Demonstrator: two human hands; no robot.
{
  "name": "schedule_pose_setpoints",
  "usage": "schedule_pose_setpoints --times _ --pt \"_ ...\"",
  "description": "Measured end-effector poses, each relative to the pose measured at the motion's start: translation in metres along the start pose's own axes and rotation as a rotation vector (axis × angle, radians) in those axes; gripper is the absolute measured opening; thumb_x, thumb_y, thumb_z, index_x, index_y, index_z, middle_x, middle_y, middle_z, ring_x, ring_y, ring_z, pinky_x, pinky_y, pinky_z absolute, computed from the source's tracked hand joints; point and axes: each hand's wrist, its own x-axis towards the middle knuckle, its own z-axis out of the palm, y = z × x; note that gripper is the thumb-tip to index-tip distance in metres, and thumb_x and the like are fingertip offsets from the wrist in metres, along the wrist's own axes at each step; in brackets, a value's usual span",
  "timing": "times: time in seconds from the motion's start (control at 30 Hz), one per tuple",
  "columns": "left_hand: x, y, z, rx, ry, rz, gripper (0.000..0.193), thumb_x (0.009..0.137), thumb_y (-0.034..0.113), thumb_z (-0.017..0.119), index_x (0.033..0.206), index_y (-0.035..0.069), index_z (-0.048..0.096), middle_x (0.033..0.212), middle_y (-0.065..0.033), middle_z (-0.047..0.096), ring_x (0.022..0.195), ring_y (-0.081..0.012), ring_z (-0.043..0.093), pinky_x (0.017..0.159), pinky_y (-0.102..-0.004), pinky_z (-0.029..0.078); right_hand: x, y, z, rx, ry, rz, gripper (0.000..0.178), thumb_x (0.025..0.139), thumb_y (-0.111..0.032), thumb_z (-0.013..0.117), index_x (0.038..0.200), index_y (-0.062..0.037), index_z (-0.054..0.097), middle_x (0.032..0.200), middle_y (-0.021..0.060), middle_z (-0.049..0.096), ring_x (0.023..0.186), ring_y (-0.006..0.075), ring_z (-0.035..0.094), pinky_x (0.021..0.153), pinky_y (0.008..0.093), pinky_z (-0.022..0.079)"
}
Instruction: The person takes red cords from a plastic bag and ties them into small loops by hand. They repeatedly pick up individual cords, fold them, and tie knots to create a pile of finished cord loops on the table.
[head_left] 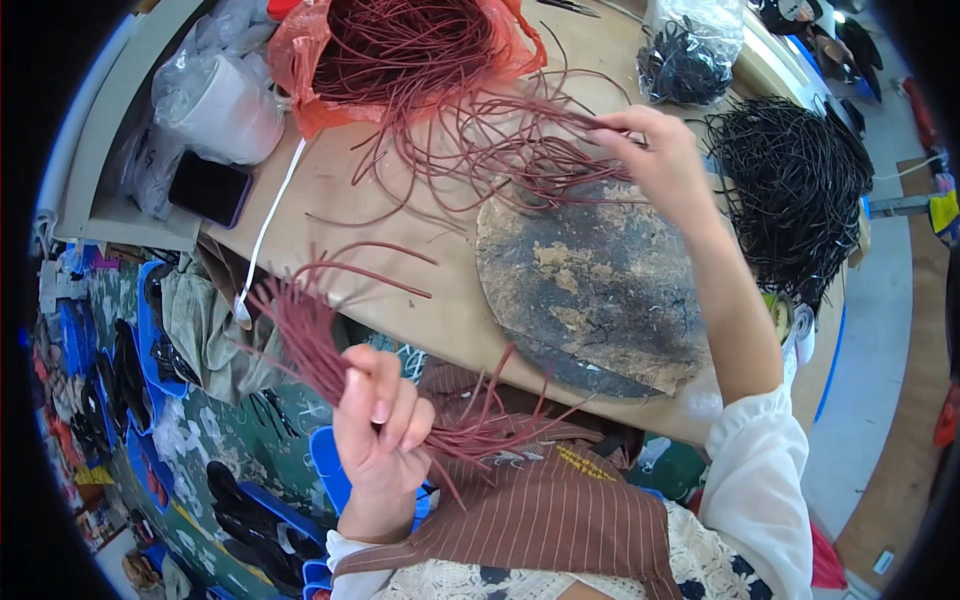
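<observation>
My left hand (380,425) is curled around the middle of a maroon cord bundle (312,340); my right hand (655,155) pinches loose maroon strands (530,150) near the worn round board (590,285). Those strands lie tangled, so pulling could snag neighbours or drag more from the red plastic bag (292,60), crammed with maroon cords (405,45). A clear bag (695,18) holds black pieces (685,68).

Maroon cord bundle (308,338) and loose maroon cords (540,172)
I see the bundle gripped mid-length in the left hand (385,430), both ends splayed; the loose cords tangle across the tabletop (400,288), some pinched in the right hand (660,155).
</observation>
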Motion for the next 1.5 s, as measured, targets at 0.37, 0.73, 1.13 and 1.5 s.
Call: schedule_pose_setpoints --times 0.37,0.73,1.13,1.5 --pt "0.012 -0.026 0.003 0.132 0.023 -0.183 0.028 0.097 0.025 0.036 0.111 0.005 0.05 0.052 0.0058 0.03 0.045 -0.0054 0.033 0.046 -0.0215 0.035 -0.017 -0.022 -0.035 0.761 -0.253 0.243 0.022 0.088 -0.017 0.055 0.098 0.0014 0.063 0.084 0.0037 0.065 0.078 0.0077 0.056 0.075 0.022 0.043" --pt "0.012 -0.019 -0.001 0.095 -0.001 0.056 0.03 0.097 0.027 0.034 0.112 0.007 0.05 0.059 0.0054 0.035 0.046 -0.0046 0.032 0.045 -0.0202 0.032 -0.007 0.001 -0.045 0.459 -0.053 0.222 0.023 0.09 -0.022 0.051 0.094 -0.0019 0.062 0.068 -0.0011 0.056 0.062 0.0072 0.049 0.061 0.0218 0.04" --pt "0.009 -0.041 0.013 0.351 -0.05 -0.119 0.039 0.095 0.027 0.041 0.127 0.005 0.04 0.127 -0.0138 0.047 0.113 -0.0204 0.05 0.047 -0.0165 0.038 -0.091 -0.102 0.01 -0.167 -0.161 -0.619 0.024 0.071 -0.014 0.057 0.093 -0.0043 0.058 0.067 0.0024 0.054 0.056 0.0149 0.056 0.049 0.0274 0.044" --pt "0.018 -0.024 -0.015 0.229 0.12 0.009 0.021 0.095 0.028 0.041 0.099 0.011 0.052 0.106 -0.0104 0.059 0.09 -0.0157 0.06 0.068 -0.0252 0.048 -0.051 -0.032 0.02 -0.355 -0.04 -0.291 0.018 0.075 -0.021 0.065 0.091 -0.012 0.062 0.078 0.0019 0.056 0.08 0.0222 0.055 0.08 0.0387 0.033"
